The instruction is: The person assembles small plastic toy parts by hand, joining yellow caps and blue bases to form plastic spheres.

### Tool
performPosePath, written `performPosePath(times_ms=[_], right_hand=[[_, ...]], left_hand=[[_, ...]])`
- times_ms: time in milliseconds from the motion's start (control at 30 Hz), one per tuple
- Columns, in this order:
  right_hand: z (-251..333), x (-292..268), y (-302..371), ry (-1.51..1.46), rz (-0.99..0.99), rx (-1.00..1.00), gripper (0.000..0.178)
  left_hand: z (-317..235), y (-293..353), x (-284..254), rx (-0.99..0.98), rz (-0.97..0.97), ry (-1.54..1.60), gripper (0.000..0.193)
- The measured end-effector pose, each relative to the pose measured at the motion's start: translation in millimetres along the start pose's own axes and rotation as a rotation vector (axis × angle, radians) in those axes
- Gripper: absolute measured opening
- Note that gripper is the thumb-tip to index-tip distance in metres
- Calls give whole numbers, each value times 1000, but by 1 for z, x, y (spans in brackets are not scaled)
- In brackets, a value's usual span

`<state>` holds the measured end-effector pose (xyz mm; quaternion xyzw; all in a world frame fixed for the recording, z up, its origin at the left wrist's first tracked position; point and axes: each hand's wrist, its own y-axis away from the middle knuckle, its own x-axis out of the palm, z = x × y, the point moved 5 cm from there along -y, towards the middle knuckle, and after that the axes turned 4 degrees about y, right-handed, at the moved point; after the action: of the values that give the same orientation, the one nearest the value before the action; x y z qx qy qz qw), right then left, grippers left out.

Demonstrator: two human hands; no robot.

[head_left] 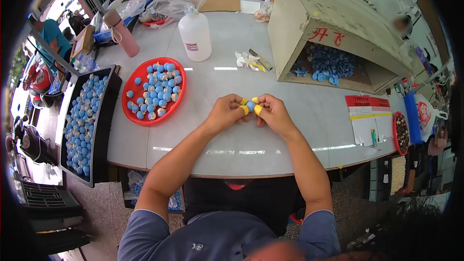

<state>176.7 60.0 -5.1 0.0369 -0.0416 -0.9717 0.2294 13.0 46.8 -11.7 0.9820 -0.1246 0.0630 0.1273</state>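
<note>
Over the middle of the pale table, my two hands meet at a small blue piece (pixel 250 106), which looks like the small blue balls nearby; its exact shape is partly hidden by fingers. My left hand (pixel 226 112) pinches it from the left, and my right hand (pixel 273 114) pinches it from the right. Yellow tape or caps cover the thumb and index tips on both hands. Left of my hands, a red round tray (pixel 126 108) holds many blue balls with pale bits. Farther left stands a black bin (pixel 109 116) filled with similar balls.
A beige box (pixel 294 29) at the back right holds crumpled blue pieces (pixel 331 60). Behind my hands are a white plastic bottle (pixel 195 36), a pink flask (pixel 123 34) and a crumpled wrapper (pixel 246 61). Papers (pixel 369 116) and a red basket (pixel 400 133) lie at right.
</note>
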Motion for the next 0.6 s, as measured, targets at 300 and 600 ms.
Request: performPosePath(times_ms=[300,600], right_hand=[[0,3,1,55,2,5,11],[-1,6,3,66,-22,21,8]], left_hand=[[7,-3,2,96,17,-15,25],[8,-1,3,127,-11,-41,24]])
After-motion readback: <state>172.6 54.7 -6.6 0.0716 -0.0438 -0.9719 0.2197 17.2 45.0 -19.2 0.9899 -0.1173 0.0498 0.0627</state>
